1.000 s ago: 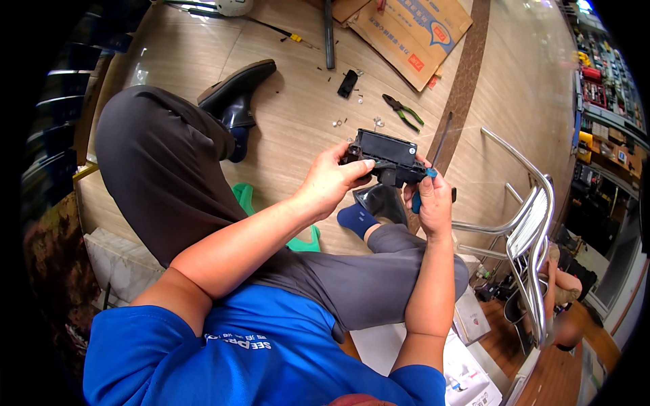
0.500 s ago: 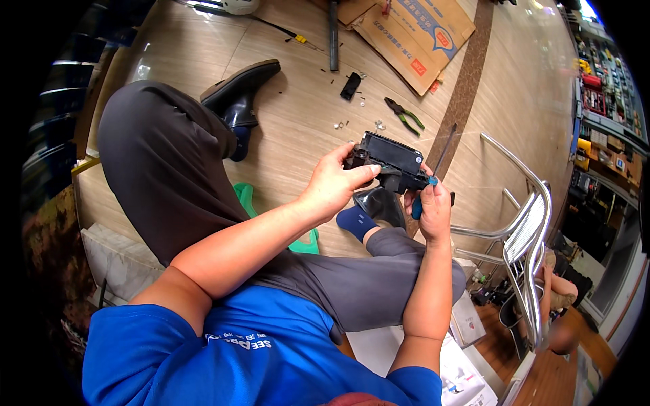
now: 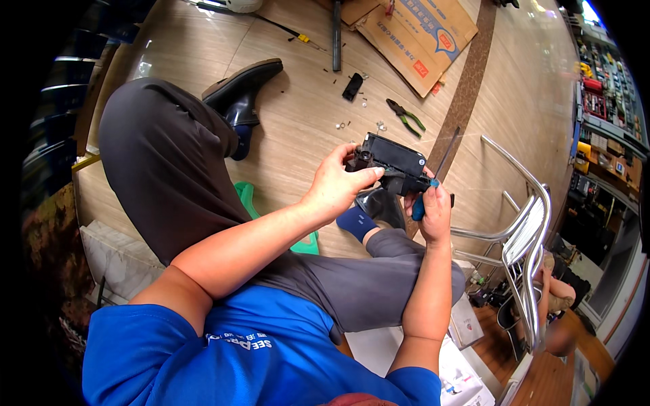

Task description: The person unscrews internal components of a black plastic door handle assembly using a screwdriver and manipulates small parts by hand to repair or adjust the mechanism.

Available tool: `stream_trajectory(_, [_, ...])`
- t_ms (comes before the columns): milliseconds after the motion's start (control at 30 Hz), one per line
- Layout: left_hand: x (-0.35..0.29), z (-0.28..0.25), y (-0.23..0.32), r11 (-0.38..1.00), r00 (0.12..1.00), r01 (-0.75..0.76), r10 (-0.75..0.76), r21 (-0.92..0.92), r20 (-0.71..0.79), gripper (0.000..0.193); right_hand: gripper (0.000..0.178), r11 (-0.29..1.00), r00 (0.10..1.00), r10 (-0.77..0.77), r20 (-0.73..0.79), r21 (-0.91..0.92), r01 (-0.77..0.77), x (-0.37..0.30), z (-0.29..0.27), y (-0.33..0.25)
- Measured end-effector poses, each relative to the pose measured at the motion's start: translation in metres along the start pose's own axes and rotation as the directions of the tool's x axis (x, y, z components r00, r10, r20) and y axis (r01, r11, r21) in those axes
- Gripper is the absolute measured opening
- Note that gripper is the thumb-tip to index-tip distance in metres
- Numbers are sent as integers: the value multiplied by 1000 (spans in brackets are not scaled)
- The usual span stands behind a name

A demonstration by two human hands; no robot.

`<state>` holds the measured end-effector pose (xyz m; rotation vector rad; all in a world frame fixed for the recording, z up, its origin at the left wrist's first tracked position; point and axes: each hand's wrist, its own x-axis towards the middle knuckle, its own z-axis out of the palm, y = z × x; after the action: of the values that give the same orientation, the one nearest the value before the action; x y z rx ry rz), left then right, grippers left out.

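Observation:
Between my hands, above my shoe, is a black boxy device [image 3: 395, 153] with a flat rectangular top and dark parts along its near side. My left hand [image 3: 340, 177] grips its left end, thumb pressed on the near side and fingers around the far edge. My right hand [image 3: 435, 208] is closed round the blue handle of a screwdriver [image 3: 444, 161], whose long thin shaft points up and away to the right. That hand is also at the device's right end; whether its hidden fingers support the device I cannot tell.
On the tiled floor lie green-handled pliers [image 3: 406, 116], a small black part [image 3: 352, 86], scattered screws, a dark bar [image 3: 336, 37] and flattened cardboard [image 3: 416, 44]. A metal-framed chair [image 3: 525, 230] stands at right, with another person [image 3: 556, 294] beyond it. Green plastic [image 3: 306, 242] lies under my left arm.
The device has shifted very slightly within my hands, and the left thumb sits a touch further right on it. Both hands keep their hold.

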<state>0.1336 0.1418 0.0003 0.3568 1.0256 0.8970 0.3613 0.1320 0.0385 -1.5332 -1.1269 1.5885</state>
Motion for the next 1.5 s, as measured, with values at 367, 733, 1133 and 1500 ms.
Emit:
stream_trajectory(367, [-2,0,2,996,1000,9,-8,-90,8,63,75,1000,1000,-15,8,-8,15,-1,1,-2])
stream_trajectory(733, [0,1,-2,962,993,115,-106,-248,48,43,69,999,1000,-21,-12,-51,20,0,4,-6])
stream_trajectory(1133, [4,-4,-4,931,981,147,-94,-334,168,38,72,995,995,-73,-65,-73,69,-2,6,-8])
stream_trajectory(1500, [1,-1,5,924,978,131,-63,-358,196,45,82,995,993,-83,-79,-54,79,-8,5,-11])
